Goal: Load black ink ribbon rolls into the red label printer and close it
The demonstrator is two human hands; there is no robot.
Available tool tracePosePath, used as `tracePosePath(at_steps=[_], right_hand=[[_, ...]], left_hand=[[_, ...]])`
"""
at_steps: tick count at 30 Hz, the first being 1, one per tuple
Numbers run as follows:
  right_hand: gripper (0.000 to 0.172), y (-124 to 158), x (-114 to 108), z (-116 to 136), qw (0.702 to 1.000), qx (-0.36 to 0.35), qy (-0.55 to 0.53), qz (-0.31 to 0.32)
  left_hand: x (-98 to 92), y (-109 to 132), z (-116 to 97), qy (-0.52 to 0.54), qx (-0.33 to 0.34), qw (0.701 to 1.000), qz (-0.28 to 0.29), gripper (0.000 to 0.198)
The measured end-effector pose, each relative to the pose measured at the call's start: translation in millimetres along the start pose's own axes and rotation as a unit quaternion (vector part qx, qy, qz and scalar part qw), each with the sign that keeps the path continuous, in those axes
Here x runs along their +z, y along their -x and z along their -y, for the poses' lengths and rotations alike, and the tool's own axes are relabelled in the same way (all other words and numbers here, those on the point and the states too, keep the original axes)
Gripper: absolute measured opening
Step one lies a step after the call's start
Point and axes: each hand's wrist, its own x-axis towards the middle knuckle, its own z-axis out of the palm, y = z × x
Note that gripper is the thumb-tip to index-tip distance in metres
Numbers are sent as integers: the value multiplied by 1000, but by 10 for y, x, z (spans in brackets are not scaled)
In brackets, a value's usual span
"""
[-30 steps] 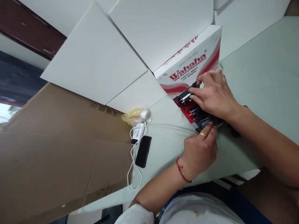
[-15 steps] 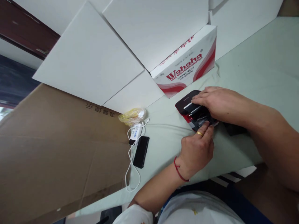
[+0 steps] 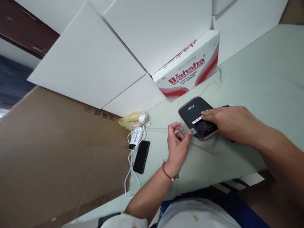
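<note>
A small black device with rounded corners and a red edge (image 3: 196,106), like a portable printer, lies on the green cloth. White lettering and a white label strip show on its lid, beside a dark window. My right hand (image 3: 231,122) is over its right side, fingers across the lid and holding it; the thumb is hidden. Just left of the device is my left hand (image 3: 178,144), its fingers curled but apart. The left thumb tip is at a translucent tab (image 3: 193,130) on the device's corner; whether it touches cannot be told.
Behind the device stands a white and red Wahaha water carton (image 3: 190,71) against white panels. To the left lie a black phone (image 3: 142,157), a white cable (image 3: 129,172), a small white box (image 3: 136,136) and a yellowish plastic bag (image 3: 133,120). A large brown cardboard box (image 3: 59,152) fills the left.
The device's lid was raised, with a roller showing inside; now it is down. My left hand has drawn back left from the device, while my right hand stays on it, a little lower.
</note>
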Motion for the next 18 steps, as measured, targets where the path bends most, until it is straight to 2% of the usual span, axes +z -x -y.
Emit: tracePosePath(at_steps=[2, 4, 7, 10, 13, 16, 18], right_hand=[[55, 28, 23, -43, 1000, -27, -14, 1], [55, 72, 59, -100, 996, -82, -34, -22], [57, 157, 115, -170, 977, -199, -77, -13], [63, 231, 130, -171, 966, -233, -110, 18], [68, 263, 74, -109, 970, -207, -128, 15], [67, 257, 6, -66, 972, -191, -135, 24], [65, 248, 9, -80, 975, -180, -129, 6]], left_hand=[[-4, -111, -14, 80, -109, 991, 6, 51], [15, -201, -33, 133, -193, 971, 45, 64], [38, -285, -54, 196, -279, 937, 76, 76], [21, -346, -46, 240, -351, 901, 87, 77], [-2, -407, -11, 244, -380, 888, 86, 78], [10, -438, 29, 226, -383, 892, 80, 80], [33, -416, 50, 213, -371, 901, 72, 80]])
